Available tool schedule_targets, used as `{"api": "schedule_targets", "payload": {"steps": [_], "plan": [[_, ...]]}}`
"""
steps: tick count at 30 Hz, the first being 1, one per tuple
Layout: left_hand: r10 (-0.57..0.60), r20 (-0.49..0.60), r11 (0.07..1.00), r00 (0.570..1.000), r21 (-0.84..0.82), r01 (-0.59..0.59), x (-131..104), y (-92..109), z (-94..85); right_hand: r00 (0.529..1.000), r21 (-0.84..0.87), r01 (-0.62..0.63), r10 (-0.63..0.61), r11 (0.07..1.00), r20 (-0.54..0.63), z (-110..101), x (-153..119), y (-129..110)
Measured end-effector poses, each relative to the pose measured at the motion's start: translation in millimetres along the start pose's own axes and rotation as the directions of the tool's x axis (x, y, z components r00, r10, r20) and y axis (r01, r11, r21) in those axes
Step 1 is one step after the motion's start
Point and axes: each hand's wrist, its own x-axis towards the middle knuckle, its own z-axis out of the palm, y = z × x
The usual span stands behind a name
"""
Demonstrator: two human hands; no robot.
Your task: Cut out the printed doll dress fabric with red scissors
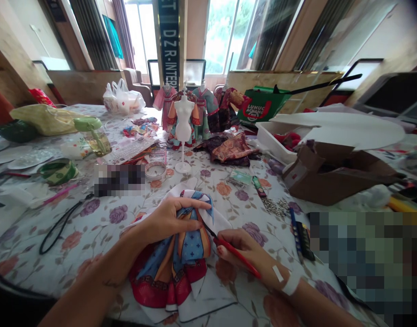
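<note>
In the head view, a gathered piece of printed fabric (191, 243) in blue, orange and red with white parts lies on the table before me. My left hand (170, 215) grips its upper part, with the thumb and fingers on either side of a blue fold. My right hand (237, 247) is closed around red-handled scissors (242, 261). Their dark, narrow tip points up and left, at the fabric's edge beside my left fingertips. Whether the blades are parted I cannot tell. Behind the fabric stands a bare white mini mannequin (183, 118).
Several small dressed mannequins (204, 106) stand farther back. To the left are a roll of tape (155, 171), a green-lidded bottle (92, 136) and a black cord loop (60, 227). A cardboard box (317, 177), small metal pieces (276, 206) and a blue pen (294, 229) lie right.
</note>
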Motion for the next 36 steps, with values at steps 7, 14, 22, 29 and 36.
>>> {"api": "schedule_targets", "payload": {"steps": [7, 14, 22, 29, 36], "plan": [[0.012, 0.003, 1.0, 1.0, -0.002, -0.012, 0.2, -0.5, -0.7, 1.0, -0.005, 0.028, -0.028, 1.0, 0.009, 0.8, -0.7, -0.9], [0.008, 0.015, 1.0, 1.0, -0.012, -0.008, 1.0, -2.8, -0.1, 1.0, -0.008, 0.017, -0.017, 1.0, 0.008, 1.0, -0.6, -1.1], [0.003, 0.006, 1.0, 1.0, -0.005, -0.003, 0.6, -1.4, 0.6, 1.0, 0.019, 0.008, -0.008, 1.0, 0.026, -0.8, 0.3, 2.0], [0.007, 0.002, 1.0, 1.0, 0.004, -0.007, 0.5, -0.8, 0.0, 1.0, 0.023, -0.02, 0.02, 1.0, 0.017, -2.0, 1.3, 4.6], [-0.006, 0.002, 1.0, 1.0, -0.004, 0.006, 0.0, -0.2, -0.3, 1.0, 0.035, -0.011, 0.01, 0.999, 0.019, -1.1, 1.3, 4.5]]}}
